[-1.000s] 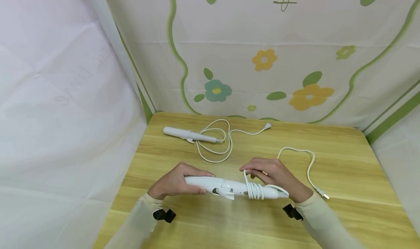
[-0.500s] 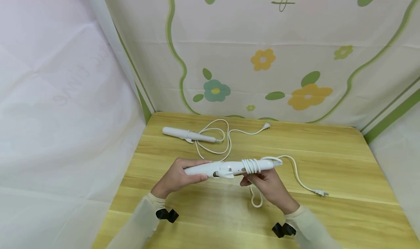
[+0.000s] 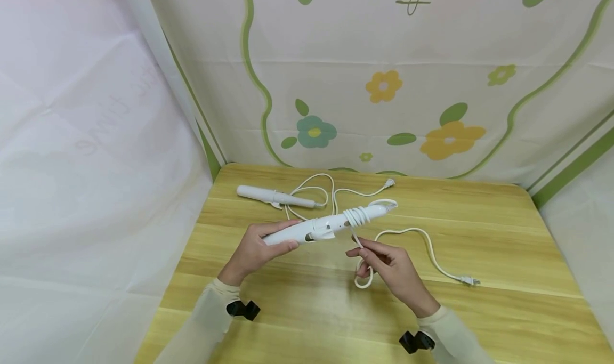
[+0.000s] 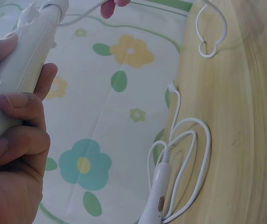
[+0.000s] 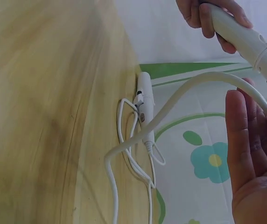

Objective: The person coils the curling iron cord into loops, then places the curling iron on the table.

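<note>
My left hand (image 3: 251, 253) grips a white curling iron (image 3: 293, 233) by its thick end, thumb and fingers around it, raised above the table. Several turns of white cord (image 3: 356, 217) wrap the iron's thinner end, which tilts away to the right. Below that end, my right hand (image 3: 397, 274) pinches the cord between thumb and fingers; a small loop (image 3: 363, 284) hangs beside the fingers. In the right wrist view the cord (image 5: 180, 91) arches away from the right hand (image 5: 255, 163). The cord's plug (image 3: 469, 281) lies on the table to the right.
A second white curling iron (image 3: 261, 194) lies at the table's back left, its cord looped loosely and ending in a plug (image 3: 389, 183). The wooden table (image 3: 508, 236) meets a floral cloth backdrop (image 3: 355, 92) behind and a white cloth wall (image 3: 96, 193) at left.
My left hand has lifted the iron and tilted its wrapped end away. My right hand has passed from above the iron to below it with the cord, and the loose cord has shifted.
</note>
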Tool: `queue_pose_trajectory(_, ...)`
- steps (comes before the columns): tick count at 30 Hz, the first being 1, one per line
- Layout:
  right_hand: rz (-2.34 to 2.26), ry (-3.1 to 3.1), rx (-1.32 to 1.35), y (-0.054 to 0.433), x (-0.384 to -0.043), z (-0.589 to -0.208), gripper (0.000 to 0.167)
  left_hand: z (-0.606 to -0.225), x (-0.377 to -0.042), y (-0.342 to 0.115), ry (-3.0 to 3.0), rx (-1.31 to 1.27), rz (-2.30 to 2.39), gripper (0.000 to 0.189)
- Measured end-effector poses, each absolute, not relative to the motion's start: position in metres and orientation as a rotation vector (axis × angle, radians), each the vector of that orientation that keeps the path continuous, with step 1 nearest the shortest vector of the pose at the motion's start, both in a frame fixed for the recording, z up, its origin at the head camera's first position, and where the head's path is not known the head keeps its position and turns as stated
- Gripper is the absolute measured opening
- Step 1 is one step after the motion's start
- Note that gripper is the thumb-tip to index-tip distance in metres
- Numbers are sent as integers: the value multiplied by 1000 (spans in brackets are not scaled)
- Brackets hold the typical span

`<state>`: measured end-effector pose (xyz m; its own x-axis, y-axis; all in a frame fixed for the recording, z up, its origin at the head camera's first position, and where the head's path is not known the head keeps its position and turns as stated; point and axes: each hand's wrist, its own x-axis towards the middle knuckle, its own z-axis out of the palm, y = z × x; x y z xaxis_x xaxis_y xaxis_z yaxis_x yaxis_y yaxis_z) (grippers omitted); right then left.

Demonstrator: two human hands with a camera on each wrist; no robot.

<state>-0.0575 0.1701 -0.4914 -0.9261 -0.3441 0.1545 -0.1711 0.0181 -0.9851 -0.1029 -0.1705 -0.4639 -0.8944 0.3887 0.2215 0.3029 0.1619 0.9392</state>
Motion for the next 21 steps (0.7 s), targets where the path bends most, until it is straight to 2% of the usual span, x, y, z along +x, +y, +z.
queue_pose_trajectory(8, -2113, 2021, -475, 168, -54, -497, 42, -467, -106, -173, 2404, 610, 1903, 42)
queue_pose_trajectory(15, -2157, 2021, -569, 163, -53, -500, 36, -467, -106, -174, 2503, 593, 1918, 42)
queue_pose_trajectory(21, -2048, 2216, -557, 167, -52, -487, 25, -470, -107, -173, 2630, 640, 1836, 43)
